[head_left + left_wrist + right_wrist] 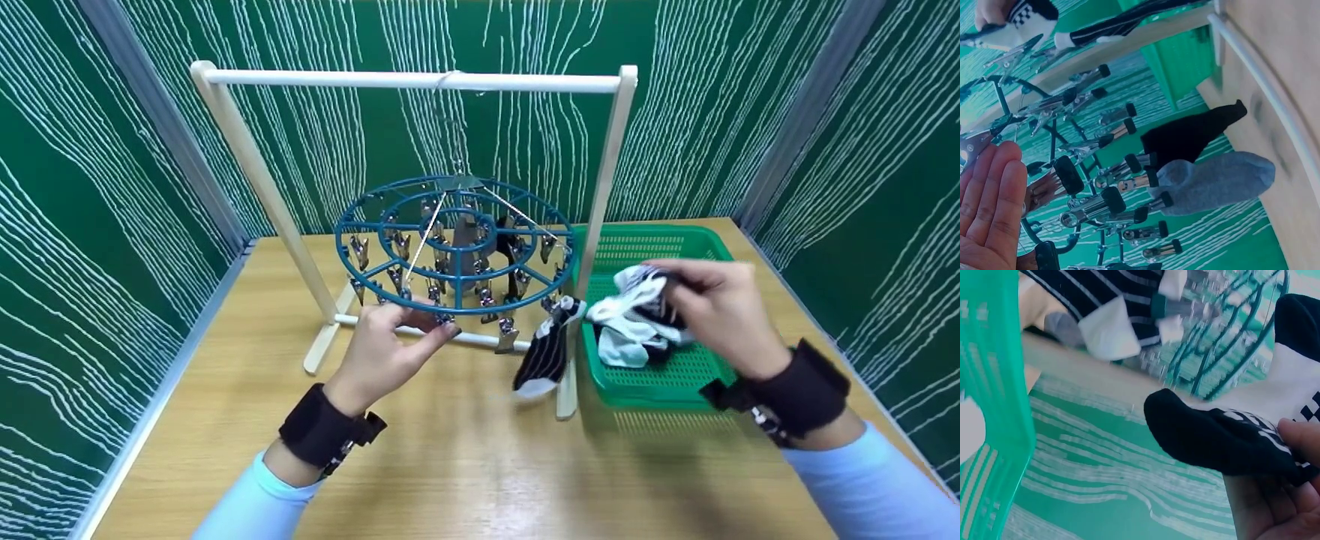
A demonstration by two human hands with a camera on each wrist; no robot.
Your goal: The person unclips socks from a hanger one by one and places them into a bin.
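left hand: thumb and fingers part-closed, pinching clip at near rim of round blue hanger. right hand: fingers curled, gripping black-and-white checked sock above green basket. striped sock: clipped to hanger, between hands. grey sock and black sock: hanging under hanger, beyond left hand. further socks: in basket, below right hand. wooden stand: upright on worktop, ahead of left hand, hanger hung from its crossbar. black wristbands: one behind each hand.
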